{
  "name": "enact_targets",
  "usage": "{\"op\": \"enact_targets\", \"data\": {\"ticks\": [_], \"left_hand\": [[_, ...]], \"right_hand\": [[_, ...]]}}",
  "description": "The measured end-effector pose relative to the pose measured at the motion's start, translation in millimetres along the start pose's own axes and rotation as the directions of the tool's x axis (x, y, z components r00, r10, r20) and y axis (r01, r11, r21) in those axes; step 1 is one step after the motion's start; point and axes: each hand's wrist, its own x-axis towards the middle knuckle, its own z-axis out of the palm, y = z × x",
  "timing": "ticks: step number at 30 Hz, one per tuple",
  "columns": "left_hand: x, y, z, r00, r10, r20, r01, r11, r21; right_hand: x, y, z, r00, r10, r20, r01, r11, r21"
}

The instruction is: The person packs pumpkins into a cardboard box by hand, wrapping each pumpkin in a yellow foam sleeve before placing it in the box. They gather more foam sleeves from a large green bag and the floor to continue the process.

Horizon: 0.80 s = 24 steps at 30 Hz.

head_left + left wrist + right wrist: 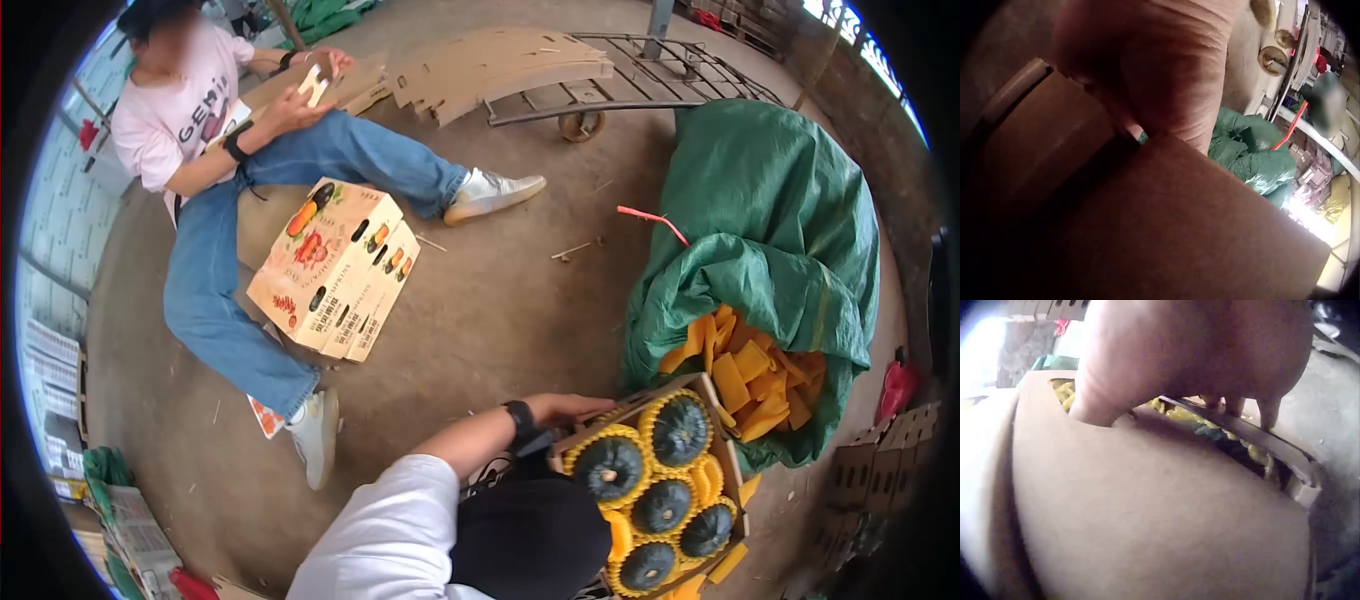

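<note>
A cardboard box (pixel 628 408) in the head view holds several dark green pumpkins (pixel 680 430) in yellow foam nets (pixel 708 480). My left hand (pixel 572 406) grips the box at its upper left corner. In the left wrist view the left hand (pixel 1166 69) bends over the box's edge, and its fingertips are mostly hidden. The right hand (pixel 1197 356) holds the box's near wall (pixel 1147 487) in the right wrist view. Its thumb goes into the cut-out handle hole, with the other fingers over the top edge. My head hides the right hand in the head view.
A large green sack (pixel 780 220) of orange-yellow pieces (pixel 750 375) lies beside the box. Across the floor sits another person (pixel 180 130) with printed pumpkin cartons (pixel 325 255) between their legs. Flat cardboard (pixel 490 70) and a metal cart (pixel 640 85) are behind.
</note>
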Motion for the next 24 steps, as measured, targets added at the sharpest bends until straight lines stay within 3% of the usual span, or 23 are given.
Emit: {"op": "enact_targets", "data": {"ticks": [1,2,4,6,7,9,11,13,14,16,17,18,19,20,21,22,24], "left_hand": [[26.7,-38.8,-36.9,0.991,0.112,0.076,-0.106,0.992,-0.072],[12.5,-49.9,-54.7,0.968,0.233,0.092,-0.233,0.972,-0.015],[-59.2,-43.6,-59.0,0.966,0.247,-0.072,-0.254,0.962,-0.104],[-165.5,-23.4,-30.3,0.908,0.224,-0.353,-0.355,0.861,-0.365],[-187.4,-6.3,-27.3,0.868,0.044,-0.495,-0.265,0.883,-0.387],[-207.8,-8.8,-41.2,0.854,0.064,-0.516,-0.310,0.860,-0.406],[-239.6,-55.3,-38.2,0.813,0.117,-0.570,-0.404,0.818,-0.409],[-255.1,-62.8,-45.4,0.771,0.159,-0.616,-0.479,0.783,-0.397],[-257.7,-58.6,-48.5,0.750,0.172,-0.638,-0.511,0.763,-0.395],[-272.4,-76.5,-42.2,0.707,0.186,-0.682,-0.577,0.711,-0.403],[-281.0,-89.4,-36.1,0.676,0.197,-0.710,-0.615,0.681,-0.397],[-302.3,-141.7,-8.9,0.642,0.209,-0.737,-0.651,0.657,-0.381],[-328.6,-219.0,32.6,0.609,0.224,-0.761,-0.683,0.635,-0.360],[-340.2,-257.9,52.8,0.572,0.244,-0.783,-0.721,0.605,-0.337],[-292.0,-157.2,12.7,0.532,0.260,-0.806,-0.759,0.569,-0.317],[-339.9,-258.7,59.1,0.501,0.259,-0.826,-0.786,0.536,-0.308],[-343.0,-237.9,59.0,0.441,0.259,-0.859,-0.827,0.488,-0.278]], "right_hand": [[5.8,-3.1,10.6,1.000,0.009,0.009,-0.009,1.000,-0.014],[13.5,-4.6,22.4,1.000,0.011,0.025,-0.010,1.000,-0.017],[32.2,-7.9,50.7,0.998,0.001,0.060,0.000,1.000,-0.011],[46.9,-14.3,77.2,0.997,0.001,0.084,0.000,1.000,-0.014],[52.7,-19.5,89.4,0.996,0.008,0.092,-0.006,1.000,-0.017],[62.1,-28.2,109.4,0.995,0.031,0.096,-0.029,0.999,-0.031],[74.9,-34.6,125.4,0.994,0.046,0.102,-0.042,0.998,-0.040],[87.1,-39.1,146.0,0.994,0.051,0.100,-0.049,0.998,-0.030],[106.2,-49.8,159.1,0.951,-0.120,0.285,0.142,0.988,-0.056],[143.2,-64.4,177.1,0.913,-0.148,0.381,0.145,0.989,0.035],[159.6,-51.2,172.6,0.937,-0.020,0.350,0.056,0.994,-0.092],[171.0,-38.4,173.5,0.947,0.097,0.306,-0.032,0.977,-0.209],[158.9,-36.2,190.1,0.957,0.107,0.269,-0.044,0.972,-0.232],[156.0,-17.8,194.7,0.964,0.038,0.265,-0.006,0.993,-0.120],[152.9,-15.2,208.7,0.962,-0.028,0.272,0.022,0.999,0.027],[145.1,-7.2,225.8,0.962,-0.082,0.261,0.036,0.983,0.178],[161.3,-3.0,263.6,0.928,-0.246,0.281,0.275,0.959,-0.067]]}}
